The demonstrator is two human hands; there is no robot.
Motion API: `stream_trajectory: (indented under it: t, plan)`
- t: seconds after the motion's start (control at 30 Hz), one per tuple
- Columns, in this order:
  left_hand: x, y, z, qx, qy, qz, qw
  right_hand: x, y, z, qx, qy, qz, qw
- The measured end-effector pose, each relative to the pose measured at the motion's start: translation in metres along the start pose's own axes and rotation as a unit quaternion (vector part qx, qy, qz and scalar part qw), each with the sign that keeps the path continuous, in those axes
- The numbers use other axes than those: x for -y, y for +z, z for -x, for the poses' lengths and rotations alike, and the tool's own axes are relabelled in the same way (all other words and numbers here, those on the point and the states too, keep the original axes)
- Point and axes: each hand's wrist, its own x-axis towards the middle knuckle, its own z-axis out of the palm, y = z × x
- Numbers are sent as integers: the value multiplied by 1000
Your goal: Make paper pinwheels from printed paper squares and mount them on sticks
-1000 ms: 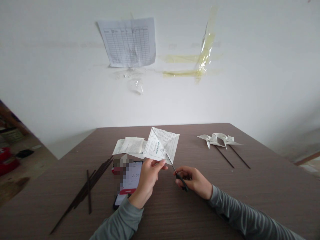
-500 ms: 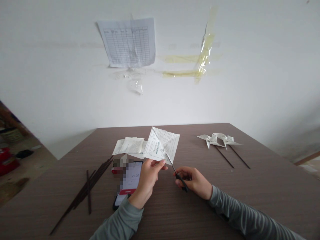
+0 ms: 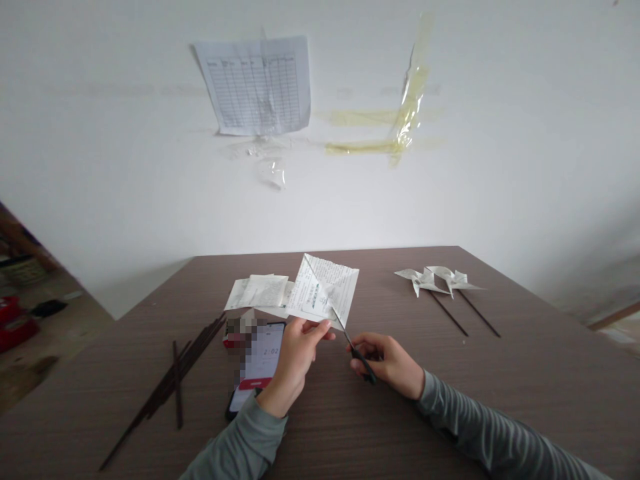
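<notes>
Scissors (image 3: pixel 357 355) cross paper (image 3: pixel 311 293) at edge (pinwheels (image 3: pixel 423 283) well apart).

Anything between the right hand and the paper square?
Only the scissors, held in the right hand, span that gap; their blades meet the paper square at its lower corner. The left hand grips its lower edge, left of the blades.

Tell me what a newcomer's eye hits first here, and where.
At centre, the left hand holds a printed paper square, with scissors in the right hand at its near corner. Two paper pinwheels lie farther right on the table; a gridded sheet hangs on the wall, left of centre.
</notes>
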Motion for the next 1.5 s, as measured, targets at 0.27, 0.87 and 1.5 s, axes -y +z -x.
stream_trajectory:
  t: [0.27, 0.87, 1.5]
  plan:
    - [0, 1, 0, 2, -4, -4, 1000, 6, 0, 3, -5, 10, 13, 1000]
    - [7, 1, -2, 12, -4, -1, 1000, 11, 3, 3, -8, 19, 8, 1000]
    - [5, 2, -1, 9, -3, 2, 1000, 4, 1, 3, -20, -5, 15, 1000]
